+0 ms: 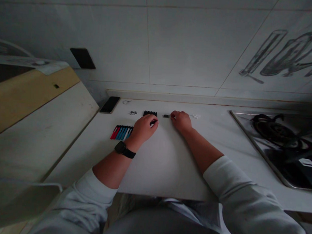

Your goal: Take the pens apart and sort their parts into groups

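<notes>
My left hand [143,127], with a black watch on its wrist, rests on the white counter [164,158] with fingers curled round a small white piece I cannot name. Just beyond it lies a row of black pieces [150,113]. My right hand [180,120] is curled too, its fingertips pinched close to a small dark piece [166,116]. A row of red, blue and white pieces [121,132] lies left of my left hand. A small grey spring-like part [133,112] sits at the far left, and a white part [196,116] lies right of my right hand.
A black phone [109,104] lies at the counter's back left, with a small ring [126,102] beside it. A gas hob [280,141] takes up the right side. A lower wooden surface [30,126] runs along the left. A tiled wall stands behind.
</notes>
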The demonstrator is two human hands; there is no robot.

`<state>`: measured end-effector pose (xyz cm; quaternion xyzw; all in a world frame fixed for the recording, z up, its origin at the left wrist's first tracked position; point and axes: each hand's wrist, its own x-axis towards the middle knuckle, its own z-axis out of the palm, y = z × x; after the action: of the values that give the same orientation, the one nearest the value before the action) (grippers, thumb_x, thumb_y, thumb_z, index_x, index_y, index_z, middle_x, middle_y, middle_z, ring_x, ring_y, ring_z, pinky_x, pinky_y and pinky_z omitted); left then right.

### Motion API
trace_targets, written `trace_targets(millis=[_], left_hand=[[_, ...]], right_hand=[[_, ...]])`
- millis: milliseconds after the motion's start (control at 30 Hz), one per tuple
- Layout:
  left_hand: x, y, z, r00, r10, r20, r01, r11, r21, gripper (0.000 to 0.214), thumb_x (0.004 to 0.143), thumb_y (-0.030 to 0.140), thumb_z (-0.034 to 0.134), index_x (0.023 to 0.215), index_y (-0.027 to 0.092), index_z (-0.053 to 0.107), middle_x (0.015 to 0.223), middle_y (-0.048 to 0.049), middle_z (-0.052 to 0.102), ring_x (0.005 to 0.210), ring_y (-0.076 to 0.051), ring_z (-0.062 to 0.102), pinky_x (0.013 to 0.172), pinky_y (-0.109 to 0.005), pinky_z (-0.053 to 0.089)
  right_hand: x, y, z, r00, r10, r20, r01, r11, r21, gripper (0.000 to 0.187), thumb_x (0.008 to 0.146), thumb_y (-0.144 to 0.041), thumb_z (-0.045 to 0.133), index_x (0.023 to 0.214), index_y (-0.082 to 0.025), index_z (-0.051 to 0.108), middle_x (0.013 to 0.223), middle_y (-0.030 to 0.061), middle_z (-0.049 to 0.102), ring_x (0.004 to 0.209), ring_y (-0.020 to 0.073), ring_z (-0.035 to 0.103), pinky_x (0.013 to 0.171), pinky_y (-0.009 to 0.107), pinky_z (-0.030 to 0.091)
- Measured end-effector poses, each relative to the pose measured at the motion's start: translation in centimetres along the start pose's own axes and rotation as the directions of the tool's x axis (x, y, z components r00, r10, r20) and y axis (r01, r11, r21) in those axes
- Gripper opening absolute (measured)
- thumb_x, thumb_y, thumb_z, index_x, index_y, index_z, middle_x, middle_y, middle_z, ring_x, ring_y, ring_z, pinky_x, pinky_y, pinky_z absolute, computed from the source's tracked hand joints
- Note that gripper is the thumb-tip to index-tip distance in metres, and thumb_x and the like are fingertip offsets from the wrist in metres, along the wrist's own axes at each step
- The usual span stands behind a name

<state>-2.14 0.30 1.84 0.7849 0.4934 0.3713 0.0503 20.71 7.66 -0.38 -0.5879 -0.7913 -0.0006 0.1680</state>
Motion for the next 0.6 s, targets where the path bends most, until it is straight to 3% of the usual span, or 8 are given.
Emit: trace_targets(millis=[300, 600], left_hand=[[0.03, -0.01, 0.15, 0.999, -0.013, 0.031, 0.013, 1.000, 0.005, 0.006, 0.093, 0.020, 0.062, 0.097, 0.021, 0.066, 0.098, -0.0042, 0.073, 0.092, -0.019, 0.069, 0.082, -0.032, 0.053], [0.07, 0.28, 0.14, 0.998, -0.031, 0.046, 0.031, 1.000, 0.006, 0.005, 0.092, 0.021, 0.064, 0.096, 0.022, 0.068, 0.096, -0.0047, 0.074, 0.091, -0.020, 0.069, 0.081, -0.033, 0.054]], right_hand=[[0.28, -0.08, 0.76, 0.999, 0.016, -0.036, -0.016, 1.000, -0.005, 0.023, 0.095, -0.024, 0.057, 0.111, -0.022, 0.073, 0.110, 0.0079, 0.077, 0.096, 0.0233, 0.065, 0.086, 0.033, 0.044], [-0.01, -0.71, 0.16, 0.999, 0.028, -0.019, -0.029, 0.999, -0.018, 0.026, 0.096, -0.026, 0.054, 0.112, -0.021, 0.073, 0.109, 0.0096, 0.077, 0.097, 0.0232, 0.065, 0.087, 0.033, 0.044]])
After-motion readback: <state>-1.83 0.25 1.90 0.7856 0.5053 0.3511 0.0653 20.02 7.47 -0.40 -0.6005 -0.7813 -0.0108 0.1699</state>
